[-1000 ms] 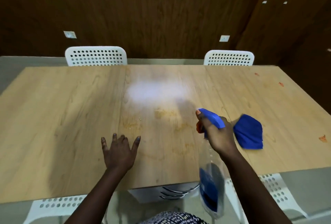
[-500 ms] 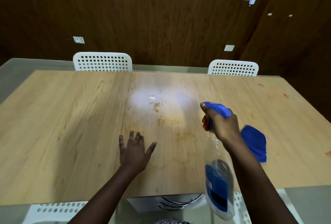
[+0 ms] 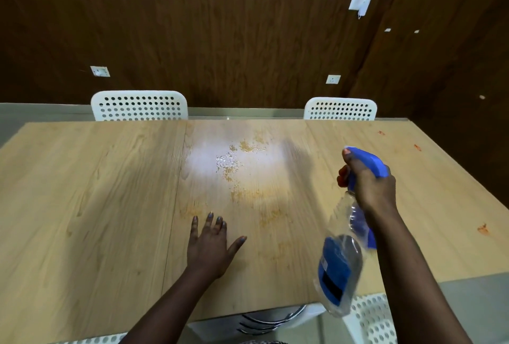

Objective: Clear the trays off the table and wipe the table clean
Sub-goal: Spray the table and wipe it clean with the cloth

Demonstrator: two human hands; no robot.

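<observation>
No trays show on the table [image 3: 82, 178]; the right hand [image 3: 369, 186] grips a spray bottle [image 3: 341, 261] aimed at wet stains [image 3: 234, 167], the left hand [image 3: 212, 244] lies spread flat, so wiping comes next, probably with a cloth, unseen here.

Left hand [image 3: 210, 247]: palm down, flat on the bench [image 3: 91, 206], fingers straight and extended forward, thumb splayed to the right; forearm bare, entering from the lower edge and angled up and to the right. Right hand [image 3: 367, 181]: raised above the bench, fingers curled around the neck of a spray bottle [image 3: 340, 263], index finger laid along the blue head; forearm bare, rising from the lower right corner.
</observation>
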